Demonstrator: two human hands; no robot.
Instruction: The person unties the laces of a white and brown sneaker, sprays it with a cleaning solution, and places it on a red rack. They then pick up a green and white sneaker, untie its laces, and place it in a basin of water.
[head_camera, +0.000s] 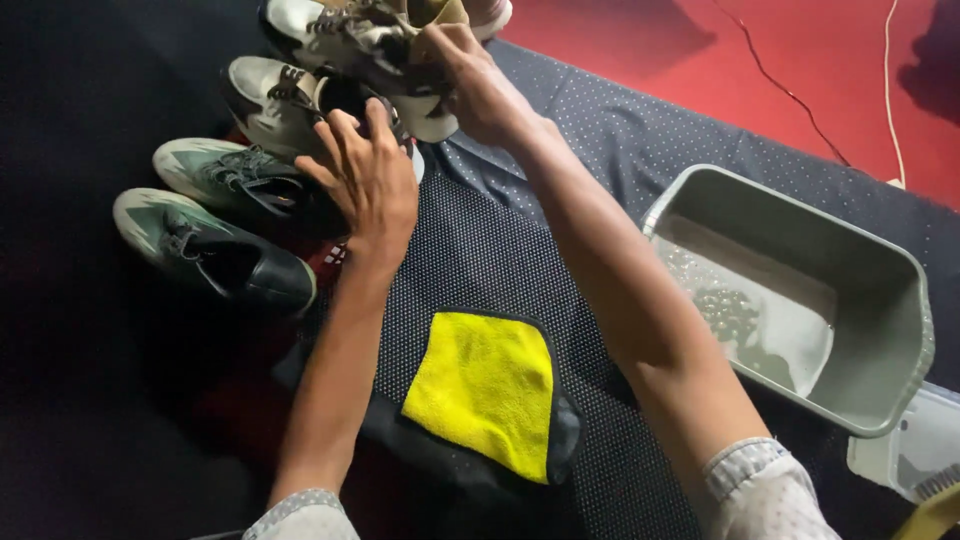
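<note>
At the far left, the right hand (478, 85) is clamped on a white sneaker's (345, 35) heel, lifting it off the row; the left hand (368, 180), fingers spread, steadies the next white shoe (275, 100). Nearer lie two green shoes (205, 245), a yellow cloth (485, 385), and a water tub (905, 330) at right, handy for wiping

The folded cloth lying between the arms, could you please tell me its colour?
Bright yellow cloth with a dark edge, shown in the head view.

White-and-black sneaker (350, 40) tilted, lifted at heel, top of row. Second matching sneaker (275, 100) just below it, flat on its sole, toe pointing left.
</note>
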